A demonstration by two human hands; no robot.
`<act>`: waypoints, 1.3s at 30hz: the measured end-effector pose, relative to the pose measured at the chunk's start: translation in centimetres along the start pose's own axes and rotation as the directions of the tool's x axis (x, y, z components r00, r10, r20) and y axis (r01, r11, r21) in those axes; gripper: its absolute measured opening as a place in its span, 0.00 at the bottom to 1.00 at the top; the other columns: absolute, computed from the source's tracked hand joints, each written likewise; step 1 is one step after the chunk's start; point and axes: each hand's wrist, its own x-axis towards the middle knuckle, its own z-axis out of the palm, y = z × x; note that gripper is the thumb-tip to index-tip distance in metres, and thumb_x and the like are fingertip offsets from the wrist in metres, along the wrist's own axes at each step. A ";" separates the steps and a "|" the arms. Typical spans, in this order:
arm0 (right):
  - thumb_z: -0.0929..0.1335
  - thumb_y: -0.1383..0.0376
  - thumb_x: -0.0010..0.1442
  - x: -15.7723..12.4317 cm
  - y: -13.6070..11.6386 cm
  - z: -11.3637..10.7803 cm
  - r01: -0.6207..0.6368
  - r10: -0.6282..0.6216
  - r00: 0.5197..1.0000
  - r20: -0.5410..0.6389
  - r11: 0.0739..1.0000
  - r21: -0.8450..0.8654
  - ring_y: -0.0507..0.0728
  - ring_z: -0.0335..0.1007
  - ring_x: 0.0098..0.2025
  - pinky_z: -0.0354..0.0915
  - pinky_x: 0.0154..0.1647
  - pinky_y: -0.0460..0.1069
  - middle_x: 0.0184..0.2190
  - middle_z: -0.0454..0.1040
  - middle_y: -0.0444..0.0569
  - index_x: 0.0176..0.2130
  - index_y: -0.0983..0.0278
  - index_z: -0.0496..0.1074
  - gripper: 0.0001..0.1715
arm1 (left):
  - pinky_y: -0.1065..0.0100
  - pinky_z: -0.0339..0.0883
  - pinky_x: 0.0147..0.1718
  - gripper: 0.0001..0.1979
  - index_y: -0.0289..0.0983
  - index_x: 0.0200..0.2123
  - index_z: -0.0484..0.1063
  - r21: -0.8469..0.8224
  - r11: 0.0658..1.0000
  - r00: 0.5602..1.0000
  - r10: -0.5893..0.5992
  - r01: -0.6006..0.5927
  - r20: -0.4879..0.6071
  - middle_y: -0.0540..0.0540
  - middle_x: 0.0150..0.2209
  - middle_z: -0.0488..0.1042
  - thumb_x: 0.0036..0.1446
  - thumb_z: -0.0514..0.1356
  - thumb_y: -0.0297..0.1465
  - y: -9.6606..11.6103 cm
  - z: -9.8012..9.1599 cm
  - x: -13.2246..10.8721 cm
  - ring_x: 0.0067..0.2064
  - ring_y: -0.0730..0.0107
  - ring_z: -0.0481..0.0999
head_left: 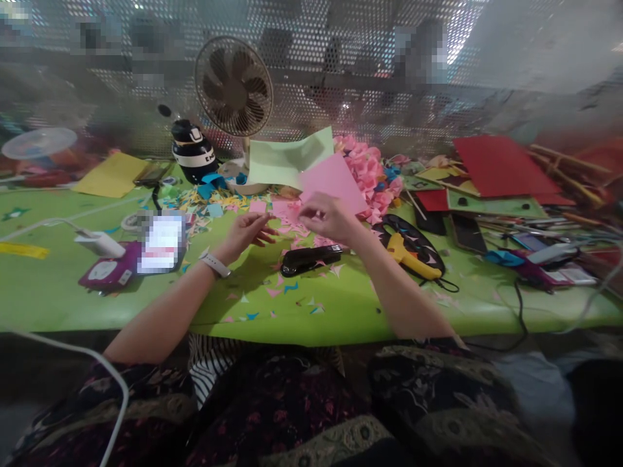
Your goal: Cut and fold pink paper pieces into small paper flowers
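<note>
Above the middle of the green table, my left hand (249,232) is held with its fingers loosely apart, and nothing shows in it. A pale watch band circles that wrist. My right hand (328,217) has its fingers curled in, thumb and fingertips close together; what they hold, if anything, is too small to make out. Just behind it leans a pink paper sheet (338,181), partly covered by the hand. Small pink paper scraps (292,220) lie between and beyond the hands. A black stapler (311,259) rests on the table below them.
A yellow glue gun (411,257) lies on the right. Behind are a pale green sheet (292,159), a heap of pink paper petals (363,168), a fan (233,87) and a black bottle (193,152). On the left, a lit phone (162,243); farther right, a red sheet (501,165).
</note>
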 end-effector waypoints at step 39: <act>0.69 0.76 0.52 12.5 6.5 8.1 0.077 0.187 0.874 0.449 0.858 -0.507 0.61 0.75 0.44 0.62 0.39 0.50 0.42 0.81 0.56 0.39 0.64 0.81 0.16 | 0.65 0.57 0.25 0.12 0.40 0.27 0.76 0.453 0.891 0.999 0.008 0.013 -0.043 0.49 0.16 0.69 0.47 0.70 0.41 -0.5 -1.5 0.4 0.20 0.66 0.69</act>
